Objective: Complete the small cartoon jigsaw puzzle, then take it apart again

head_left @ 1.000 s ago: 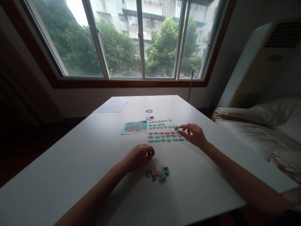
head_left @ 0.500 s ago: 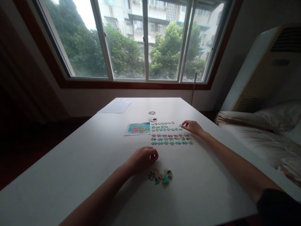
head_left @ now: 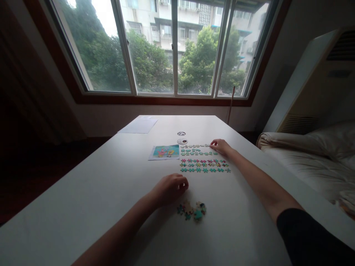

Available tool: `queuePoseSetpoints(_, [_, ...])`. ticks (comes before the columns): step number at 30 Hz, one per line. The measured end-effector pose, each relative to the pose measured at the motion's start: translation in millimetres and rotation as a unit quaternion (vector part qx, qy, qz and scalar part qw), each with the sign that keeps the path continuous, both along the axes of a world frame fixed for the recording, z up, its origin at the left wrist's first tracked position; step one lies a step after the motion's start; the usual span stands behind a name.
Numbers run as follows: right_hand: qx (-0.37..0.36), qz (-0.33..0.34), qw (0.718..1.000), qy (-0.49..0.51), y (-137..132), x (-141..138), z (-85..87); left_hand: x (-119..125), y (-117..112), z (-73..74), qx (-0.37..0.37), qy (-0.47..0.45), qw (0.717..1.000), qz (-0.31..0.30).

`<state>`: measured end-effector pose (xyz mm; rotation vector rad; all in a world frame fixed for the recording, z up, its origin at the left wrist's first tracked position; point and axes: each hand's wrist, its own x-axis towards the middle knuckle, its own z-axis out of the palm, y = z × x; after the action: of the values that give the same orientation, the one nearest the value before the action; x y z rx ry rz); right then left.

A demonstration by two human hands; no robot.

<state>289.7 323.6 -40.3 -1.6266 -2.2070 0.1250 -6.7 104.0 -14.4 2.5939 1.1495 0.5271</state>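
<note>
My right hand reaches to the right end of the top row of puzzle pieces. Its thumb and index finger pinch a small puzzle piece, partly covered by the fingertips. My left hand rests on the table with its fingers curled in; whatever they hold, if anything, is hidden. Just in front of that hand lies a loose pile of puzzle pieces, mostly teal and beige. Several rows of pieces, including a teal bottom row, are lined up beside a cartoon picture sheet.
Two round discs lie beyond the rows on the white table. Paper sheets sit at the far left corner. A padded sofa runs along the right side, and a window is ahead.
My right hand has moved away from me and slightly left, from the end of a middle row to the end of the top row. My left hand stays in place; the view has shifted slightly.
</note>
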Motion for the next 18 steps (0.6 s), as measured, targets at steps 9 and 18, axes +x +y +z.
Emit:
queuePoseSetpoints(9, [-0.005,0.094,0.995,0.012,-27.1,1.0,6.4,-0.3,1.7,-3.6,0.002,0.005,1.000,-0.002])
queuePoseSetpoints(18, [-0.015,0.144,0.989,0.027,-42.7,6.8,0.1,0.2,1.4,-2.6,0.003,0.013,1.000,0.000])
